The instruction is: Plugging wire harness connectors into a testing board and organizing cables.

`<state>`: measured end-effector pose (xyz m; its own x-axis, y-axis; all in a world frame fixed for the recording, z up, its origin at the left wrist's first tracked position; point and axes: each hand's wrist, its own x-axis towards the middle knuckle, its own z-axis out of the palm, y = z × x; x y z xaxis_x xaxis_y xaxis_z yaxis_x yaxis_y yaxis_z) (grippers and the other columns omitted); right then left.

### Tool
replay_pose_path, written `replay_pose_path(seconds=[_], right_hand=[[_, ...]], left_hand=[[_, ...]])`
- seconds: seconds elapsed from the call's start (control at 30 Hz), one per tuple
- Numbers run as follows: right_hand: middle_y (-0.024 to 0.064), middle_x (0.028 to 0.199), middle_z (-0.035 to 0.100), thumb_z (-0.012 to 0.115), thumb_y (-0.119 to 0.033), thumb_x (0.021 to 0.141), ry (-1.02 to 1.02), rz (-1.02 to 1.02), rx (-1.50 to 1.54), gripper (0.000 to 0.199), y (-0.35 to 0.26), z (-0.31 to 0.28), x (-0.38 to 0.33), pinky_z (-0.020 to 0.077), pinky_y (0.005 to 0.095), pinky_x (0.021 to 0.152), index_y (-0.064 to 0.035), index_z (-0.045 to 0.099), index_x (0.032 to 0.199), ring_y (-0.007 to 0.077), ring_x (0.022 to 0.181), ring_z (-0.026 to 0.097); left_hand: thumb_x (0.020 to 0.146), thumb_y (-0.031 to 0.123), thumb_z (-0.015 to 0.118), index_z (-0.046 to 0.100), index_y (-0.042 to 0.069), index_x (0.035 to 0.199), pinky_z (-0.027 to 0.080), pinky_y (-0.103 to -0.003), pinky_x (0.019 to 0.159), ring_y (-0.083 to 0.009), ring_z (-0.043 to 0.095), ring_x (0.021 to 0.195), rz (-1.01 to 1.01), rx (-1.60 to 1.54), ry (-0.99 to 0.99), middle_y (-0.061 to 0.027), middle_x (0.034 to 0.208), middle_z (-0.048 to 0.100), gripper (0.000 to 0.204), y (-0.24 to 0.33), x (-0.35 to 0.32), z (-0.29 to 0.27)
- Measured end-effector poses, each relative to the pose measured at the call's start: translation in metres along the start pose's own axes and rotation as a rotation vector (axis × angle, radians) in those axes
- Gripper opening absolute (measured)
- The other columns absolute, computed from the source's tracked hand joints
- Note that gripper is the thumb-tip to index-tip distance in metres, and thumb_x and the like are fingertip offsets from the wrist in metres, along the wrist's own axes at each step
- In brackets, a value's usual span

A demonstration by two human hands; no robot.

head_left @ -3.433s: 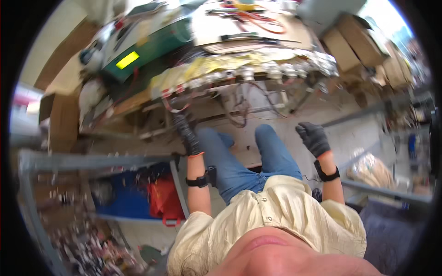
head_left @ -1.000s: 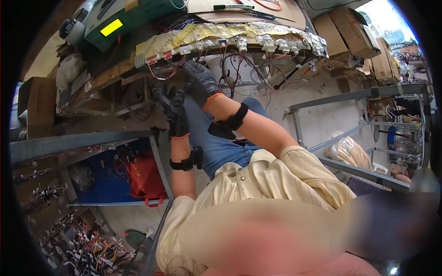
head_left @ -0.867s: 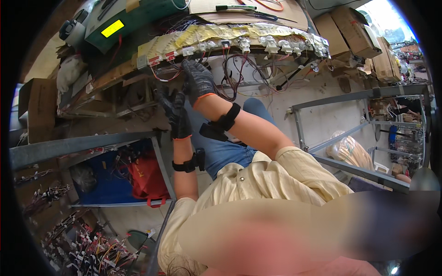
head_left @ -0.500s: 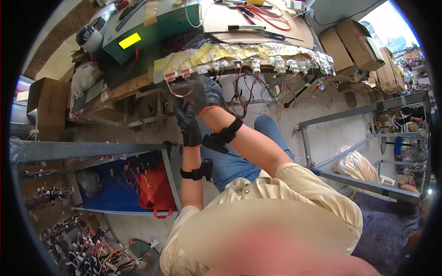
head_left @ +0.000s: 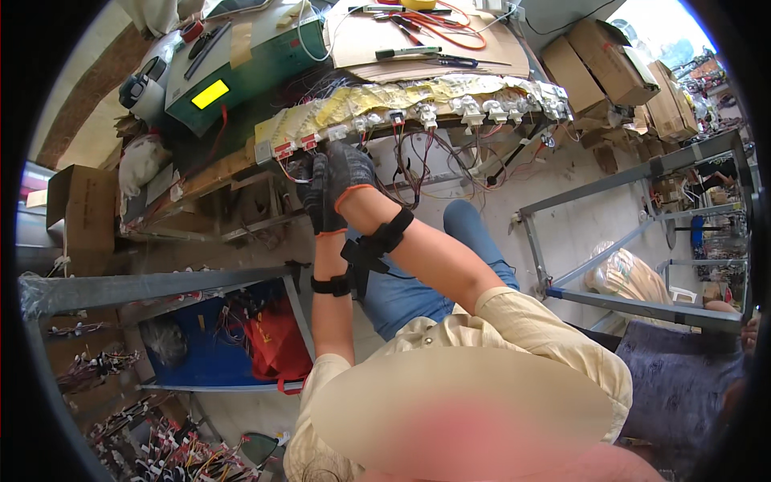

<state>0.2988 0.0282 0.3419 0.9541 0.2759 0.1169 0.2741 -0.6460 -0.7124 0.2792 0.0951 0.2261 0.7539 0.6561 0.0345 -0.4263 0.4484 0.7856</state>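
My left hand point(head_left: 316, 197) and my right hand point(head_left: 351, 171) both wear dark grey knit gloves with orange cuffs. They are close together, the right overlapping the left, under the left part of a long fixture board point(head_left: 377, 103) covered with yellowed tape. The fingers look bent inward; whatever is between them is hidden by the gloves. Just above them, red connectors point(head_left: 309, 141) and a white connector point(head_left: 337, 132) are set along the board's front edge. A thin wire loop point(head_left: 287, 172) hangs from the red connectors beside my left fingers.
Bundles of wires point(head_left: 418, 165) hang from the board's middle. Behind it are a green box with a lit yellow display point(head_left: 210, 95), and cardboard with pens point(head_left: 409, 53). Metal frames point(head_left: 626, 181) stand right and left; a blue bin with a red bag point(head_left: 277, 337) sits lower left.
My left hand has moved up beside my right hand, its fingers no longer spread. The right hand stays by the board's edge. The whole view has shifted slightly.
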Motion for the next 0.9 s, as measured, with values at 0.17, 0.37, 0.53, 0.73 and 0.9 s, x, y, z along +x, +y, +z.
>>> replay_pose_path(seconds=[0.17, 0.37, 0.53, 0.73, 0.9], right_hand=[[0.0184, 0.077, 0.064, 0.056, -0.030, 0.080, 0.062, -0.085, 0.059, 0.027, -0.003, 0.000, 0.000, 0.0486, 0.0451, 0.068, -0.0047, 0.065, 0.079, 0.0370, 0.076, 0.061], [0.0197, 0.078, 0.061, 0.058, -0.026, 0.083, 0.242, -0.121, 0.007, 0.024, 0.002, 0.031, -0.002, 0.0437, 0.0454, 0.070, -0.0029, 0.062, 0.079, 0.0381, 0.076, 0.057], [0.0188, 0.077, 0.061, 0.057, -0.029, 0.084, 0.268, -0.113, 0.012, 0.026, 0.006, 0.029, 0.004, 0.0435, 0.0451, 0.070, -0.0031, 0.062, 0.081, 0.0374, 0.075, 0.057], [0.0168, 0.080, 0.065, 0.056, -0.030, 0.084, 0.015, -0.032, -0.046, 0.027, 0.019, 0.037, 0.015, 0.0488, 0.0430, 0.071, -0.0044, 0.064, 0.085, 0.0349, 0.076, 0.062], [0.0165, 0.087, 0.067, 0.059, -0.023, 0.080, -0.066, 0.006, -0.013, 0.019, 0.029, 0.034, 0.019, 0.0530, 0.0412, 0.071, -0.0082, 0.067, 0.088, 0.0322, 0.083, 0.065]], left_hand=[[0.090, 0.005, 0.058, 0.059, 0.000, 0.107, 0.051, -0.029, 0.072, -0.0176, 0.061, 0.083, -0.087, 0.011, 0.171, -0.0078, 0.098, 0.064, 0.018, 0.008, -0.010, 0.020], [0.089, 0.004, 0.059, 0.060, 0.001, 0.104, 0.051, -0.029, 0.069, -0.0174, 0.061, 0.080, -0.104, 0.071, 0.284, -0.0075, 0.095, 0.064, 0.015, 0.024, -0.001, 0.038], [0.089, 0.005, 0.059, 0.061, 0.000, 0.104, 0.052, -0.029, 0.067, -0.0175, 0.061, 0.079, -0.090, -0.141, 0.249, -0.0082, 0.095, 0.063, 0.016, 0.012, 0.010, 0.036], [0.089, 0.005, 0.059, 0.061, 0.000, 0.104, 0.052, -0.029, 0.067, -0.0174, 0.061, 0.078, -0.136, -0.064, 0.251, -0.0078, 0.094, 0.064, 0.016, 0.016, 0.013, 0.031], [0.089, 0.005, 0.059, 0.061, 0.001, 0.104, 0.052, -0.028, 0.067, -0.0173, 0.061, 0.078, -0.192, -0.065, 0.223, -0.0074, 0.094, 0.064, 0.015, 0.020, 0.019, 0.024]])
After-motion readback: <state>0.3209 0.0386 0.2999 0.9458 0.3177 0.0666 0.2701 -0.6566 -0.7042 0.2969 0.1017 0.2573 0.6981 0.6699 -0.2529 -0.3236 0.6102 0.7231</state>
